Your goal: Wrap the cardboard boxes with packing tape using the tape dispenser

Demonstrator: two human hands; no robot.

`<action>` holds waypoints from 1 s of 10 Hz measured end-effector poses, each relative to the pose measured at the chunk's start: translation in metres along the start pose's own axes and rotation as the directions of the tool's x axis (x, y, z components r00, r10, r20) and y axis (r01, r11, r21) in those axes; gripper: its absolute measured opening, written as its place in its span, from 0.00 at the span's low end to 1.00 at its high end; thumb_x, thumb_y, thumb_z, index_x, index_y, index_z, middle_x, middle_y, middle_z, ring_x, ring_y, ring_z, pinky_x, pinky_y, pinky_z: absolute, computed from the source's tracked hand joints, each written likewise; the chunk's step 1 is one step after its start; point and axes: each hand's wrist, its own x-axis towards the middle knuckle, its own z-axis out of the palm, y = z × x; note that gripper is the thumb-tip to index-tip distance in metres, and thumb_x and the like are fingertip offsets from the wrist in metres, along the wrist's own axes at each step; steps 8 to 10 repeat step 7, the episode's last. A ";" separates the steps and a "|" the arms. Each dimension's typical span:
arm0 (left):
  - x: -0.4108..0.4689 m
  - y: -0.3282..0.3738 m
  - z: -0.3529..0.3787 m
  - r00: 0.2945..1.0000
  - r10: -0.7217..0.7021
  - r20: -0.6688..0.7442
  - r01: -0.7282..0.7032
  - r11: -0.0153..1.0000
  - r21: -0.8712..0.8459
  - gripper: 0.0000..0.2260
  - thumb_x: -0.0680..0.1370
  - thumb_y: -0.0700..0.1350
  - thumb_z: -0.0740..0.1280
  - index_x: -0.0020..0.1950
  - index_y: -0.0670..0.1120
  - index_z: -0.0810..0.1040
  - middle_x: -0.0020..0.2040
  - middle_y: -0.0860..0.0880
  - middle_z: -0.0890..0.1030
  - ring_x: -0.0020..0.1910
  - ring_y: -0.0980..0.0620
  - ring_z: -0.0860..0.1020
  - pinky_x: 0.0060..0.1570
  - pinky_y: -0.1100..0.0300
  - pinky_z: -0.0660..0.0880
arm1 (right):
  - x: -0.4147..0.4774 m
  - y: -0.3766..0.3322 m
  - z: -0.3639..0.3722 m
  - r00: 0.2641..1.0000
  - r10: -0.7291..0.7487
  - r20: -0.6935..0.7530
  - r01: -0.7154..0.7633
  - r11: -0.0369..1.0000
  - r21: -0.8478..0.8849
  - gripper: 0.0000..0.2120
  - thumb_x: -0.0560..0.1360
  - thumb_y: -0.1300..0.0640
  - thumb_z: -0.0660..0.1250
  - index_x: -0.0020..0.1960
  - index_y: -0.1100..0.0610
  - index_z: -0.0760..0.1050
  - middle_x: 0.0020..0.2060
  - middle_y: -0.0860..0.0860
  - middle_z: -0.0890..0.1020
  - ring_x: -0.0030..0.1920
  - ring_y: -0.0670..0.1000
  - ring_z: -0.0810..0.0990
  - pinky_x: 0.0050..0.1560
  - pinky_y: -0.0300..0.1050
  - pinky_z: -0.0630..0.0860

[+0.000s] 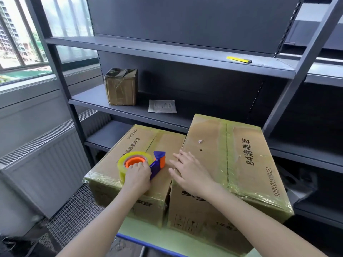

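Left hand: the left hand (138, 174) is clenched around the tape dispenser (157, 164), fingers curled over the orange hub, palm on the roll's near side.
Right hand: the right hand (187, 170) holds nothing; its fingers lie spread and flat on the near-left top edge of the larger cardboard box (232, 160).
Dispenser location: it rests on top of the smaller cardboard box (115, 151), towards that box's right half.
Tape roll: the yellowish tape roll (121, 168) sits at the dispenser's left end; the blue cutter end is at the right.
Key relation: the dispenser's long axis runs left to right, with the cutter end facing the larger box and the right hand just beside it. The smaller box's top seam runs away from the person, just behind the cutter.
Nearer hand: the left, already on the tool; the right looks placed to steady the box.
Box state: both boxes show glossy tape along edges and seams.
Support: both boxes stand side by side on a green table (141, 230).
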 end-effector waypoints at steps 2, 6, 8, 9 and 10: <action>0.001 0.002 0.008 1.000 -0.018 0.002 0.018 1.000 0.012 0.21 0.82 0.50 0.55 0.72 0.41 0.62 0.64 0.45 0.75 0.63 0.46 0.73 0.60 0.55 0.68 | 0.000 -0.001 0.002 1.000 -0.010 0.013 0.010 1.000 -0.025 0.24 0.83 0.47 0.47 0.75 0.54 0.59 0.76 0.51 0.58 0.76 0.50 0.48 0.75 0.47 0.41; 0.014 -0.002 -0.027 0.948 -0.150 0.280 0.208 0.960 -0.190 0.14 0.82 0.48 0.52 0.52 0.44 0.74 0.51 0.45 0.78 0.58 0.42 0.74 0.68 0.42 0.58 | -0.004 0.003 -0.002 1.000 0.001 0.005 -0.002 0.990 0.142 0.26 0.83 0.49 0.49 0.78 0.55 0.48 0.77 0.51 0.51 0.76 0.51 0.49 0.74 0.45 0.44; 0.020 0.011 -0.051 0.985 -0.109 0.132 0.150 0.920 -0.363 0.16 0.82 0.44 0.52 0.60 0.39 0.75 0.59 0.40 0.77 0.60 0.40 0.73 0.61 0.51 0.67 | -0.010 0.010 -0.015 0.997 0.058 0.045 -0.070 0.939 0.336 0.27 0.83 0.51 0.52 0.78 0.53 0.45 0.77 0.49 0.51 0.76 0.51 0.52 0.73 0.49 0.56; 0.020 0.011 -0.051 0.985 -0.109 0.132 0.150 0.920 -0.363 0.16 0.82 0.44 0.52 0.60 0.39 0.75 0.59 0.40 0.77 0.60 0.40 0.73 0.61 0.51 0.67 | -0.010 0.010 -0.015 0.997 0.058 0.045 -0.070 0.939 0.336 0.27 0.83 0.51 0.52 0.78 0.53 0.45 0.77 0.49 0.51 0.76 0.51 0.52 0.73 0.49 0.56; 0.020 0.011 -0.051 0.985 -0.109 0.132 0.150 0.920 -0.363 0.16 0.82 0.44 0.52 0.60 0.39 0.75 0.59 0.40 0.77 0.60 0.40 0.73 0.61 0.51 0.67 | -0.010 0.010 -0.015 0.997 0.058 0.045 -0.070 0.939 0.336 0.27 0.83 0.51 0.52 0.78 0.53 0.45 0.77 0.49 0.51 0.76 0.51 0.52 0.73 0.49 0.56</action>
